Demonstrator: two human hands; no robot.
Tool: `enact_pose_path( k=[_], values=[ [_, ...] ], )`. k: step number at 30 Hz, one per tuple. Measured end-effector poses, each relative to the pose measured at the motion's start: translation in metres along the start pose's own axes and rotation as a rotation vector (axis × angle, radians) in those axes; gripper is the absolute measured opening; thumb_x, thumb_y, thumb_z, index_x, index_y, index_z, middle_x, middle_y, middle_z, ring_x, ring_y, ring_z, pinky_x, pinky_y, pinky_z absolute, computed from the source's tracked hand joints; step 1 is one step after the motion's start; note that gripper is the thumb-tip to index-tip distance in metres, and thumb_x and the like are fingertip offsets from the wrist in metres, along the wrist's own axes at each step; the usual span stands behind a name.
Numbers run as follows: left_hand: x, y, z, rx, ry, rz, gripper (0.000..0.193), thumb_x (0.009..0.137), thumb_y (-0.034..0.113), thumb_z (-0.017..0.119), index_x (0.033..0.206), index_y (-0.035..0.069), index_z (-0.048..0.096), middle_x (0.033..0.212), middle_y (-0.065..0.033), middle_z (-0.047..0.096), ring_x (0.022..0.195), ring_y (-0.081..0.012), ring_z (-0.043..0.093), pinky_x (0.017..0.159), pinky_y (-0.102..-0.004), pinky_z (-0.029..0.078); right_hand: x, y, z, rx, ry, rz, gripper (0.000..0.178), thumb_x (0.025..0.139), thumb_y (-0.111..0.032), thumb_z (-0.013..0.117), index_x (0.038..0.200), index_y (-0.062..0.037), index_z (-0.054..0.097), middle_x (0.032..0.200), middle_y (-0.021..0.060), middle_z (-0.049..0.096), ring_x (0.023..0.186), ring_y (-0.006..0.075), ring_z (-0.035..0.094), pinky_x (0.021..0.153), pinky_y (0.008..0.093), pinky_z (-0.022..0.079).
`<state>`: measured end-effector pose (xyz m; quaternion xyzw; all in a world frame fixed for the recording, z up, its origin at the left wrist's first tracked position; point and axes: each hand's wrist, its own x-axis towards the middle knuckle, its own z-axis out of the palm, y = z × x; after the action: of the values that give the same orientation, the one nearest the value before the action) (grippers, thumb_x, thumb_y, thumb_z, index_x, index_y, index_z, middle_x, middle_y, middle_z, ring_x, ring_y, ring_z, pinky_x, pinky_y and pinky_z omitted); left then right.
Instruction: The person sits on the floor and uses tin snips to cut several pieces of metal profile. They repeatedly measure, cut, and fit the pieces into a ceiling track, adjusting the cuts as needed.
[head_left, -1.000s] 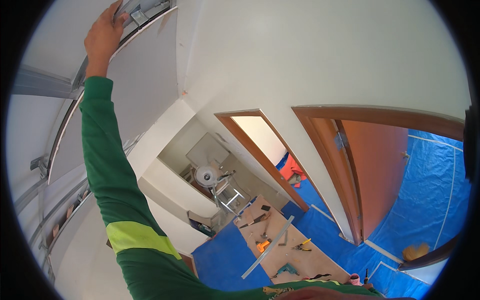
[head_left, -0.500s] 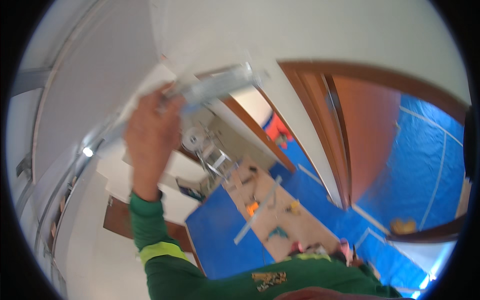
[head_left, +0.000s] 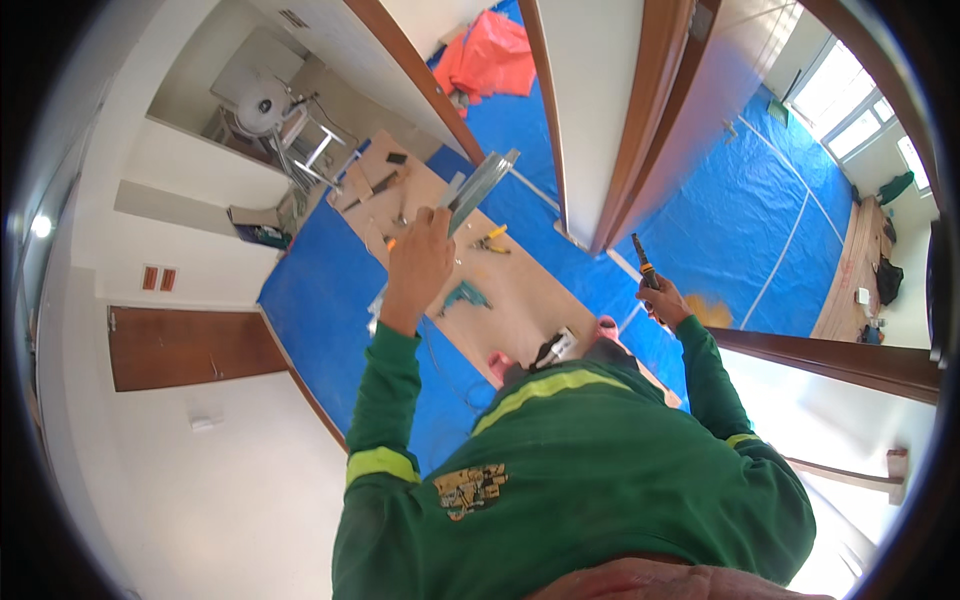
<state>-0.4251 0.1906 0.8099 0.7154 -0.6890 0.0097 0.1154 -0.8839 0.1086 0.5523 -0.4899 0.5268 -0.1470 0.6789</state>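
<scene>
My left hand (head_left: pixel 420 265) is raised in front of me, closed around one end of a silver metal channel (head_left: pixel 482 190), which slants up to the right over the plywood board. Lower on the right, my right hand (head_left: pixel 663 302) grips a hand tool (head_left: pixel 643 258) with a narrow dark tip and black-and-orange handles; its exact kind is too small to tell. On the plywood board (head_left: pixel 520 300) below lie a teal power drill (head_left: pixel 466 296) and a yellow-handled tool (head_left: pixel 491 240). A wooden-handled tool (head_left: pixel 382 186) rests farther along it.
Blue sheeting (head_left: pixel 345 290) covers the floor around the board. A wooden door frame (head_left: pixel 645 110) stands close on my right. Ahead are a white round fan (head_left: pixel 264 107) and a metal stand (head_left: pixel 315 150). Red-orange sheeting (head_left: pixel 487 58) lies through a doorway. My feet are on the board.
My view has tilted down from the wall and ceiling toward the floor. My left hand has come down with the metal channel. My right hand and its tool now show.
</scene>
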Motion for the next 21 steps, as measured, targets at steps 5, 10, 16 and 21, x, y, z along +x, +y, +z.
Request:
enact_pose_path(
  k=[5, 10, 16, 21],
  values=[
    [-0.036, -0.055, -0.038, -0.161, 0.067, -0.228, 0.038, 0.104, 0.016, 0.071, 0.136, 0.002, 0.055, 0.120, -0.0247, 0.071, 0.109, -0.0482, 0.072, 0.091, -0.0570, 0.058, -0.011, -0.159, 0.101, -0.069, -0.045, -0.192, 0.032, 0.102, -0.036, 0.072, 0.115, -0.0085, 0.062, 0.078, 0.0001, 0.056, 0.063, 0.0111, 0.057, 0.052, 0.0331, 0.044],
    [-0.095, -0.104, -0.035, -0.222, 0.074, -0.527, 0.046, 0.109, 0.021, 0.068, 0.147, 0.000, 0.054, 0.128, -0.0293, 0.073, 0.117, -0.0488, 0.071, 0.095, -0.0558, 0.057, 0.066, -0.091, 0.153, -0.489, -0.083, -0.157, 0.047, 0.101, -0.044, 0.071, 0.122, -0.0030, 0.062, 0.083, 0.0080, 0.062, 0.068, 0.0177, 0.065, 0.054, 0.0374, 0.048],
    [-0.296, -0.116, 0.119, -0.268, -0.161, -0.755, 0.052, 0.106, 0.024, 0.069, 0.148, -0.004, 0.057, 0.129, -0.0341, 0.070, 0.118, -0.0526, 0.069, 0.103, -0.0588, 0.054, 0.073, 0.048, 0.184, -0.553, -0.209, 0.350, 0.053, 0.099, -0.046, 0.071, 0.120, 0.0020, 0.062, 0.077, 0.0120, 0.066, 0.056, 0.0241, 0.063, 0.046, 0.0424, 0.045],
    [-0.407, -0.040, 0.202, -0.323, -0.476, -0.846, 0.062, 0.101, 0.022, 0.074, 0.155, 0.000, 0.054, 0.130, -0.0292, 0.067, 0.120, -0.0511, 0.066, 0.101, -0.0597, 0.053, 0.093, 0.149, 0.181, -0.533, -0.342, 0.594, 0.049, 0.098, -0.043, 0.072, 0.105, 0.0046, 0.068, 0.074, 0.0154, 0.067, 0.053, 0.0260, 0.064, 0.046, 0.0423, 0.049]
  ],
)
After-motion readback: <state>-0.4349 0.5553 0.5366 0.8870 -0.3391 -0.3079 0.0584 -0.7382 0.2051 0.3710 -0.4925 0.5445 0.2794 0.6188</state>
